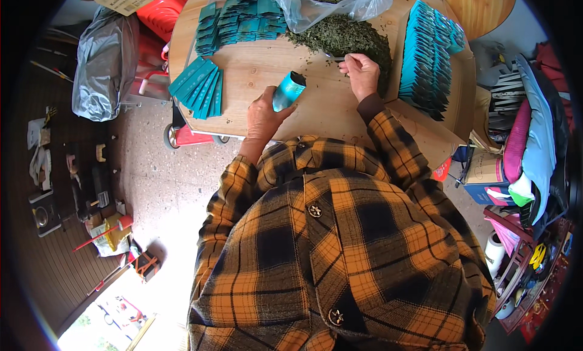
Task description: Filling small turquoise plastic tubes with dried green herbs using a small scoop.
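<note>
My left hand grips a small teal packet near the table's front edge. The packet is tilted, with its dark mouth gaping at the upper end. In my right hand, the fingers pinch the handle of a small metal spoon. The spoon's tip lies at the near edge of a heap of dried green leaves, and its bowl is hard to make out. A clear plastic bag with more leaves in it rests behind the heap. Left of my left hand, several flat teal packets are fanned out on the wooden table.
Stacks of teal packets cover the table's far left. An open cardboard box at the right holds rows of upright teal packets. A red wheeled object shows under the table's left edge. Shelves of clutter stand at the right.
</note>
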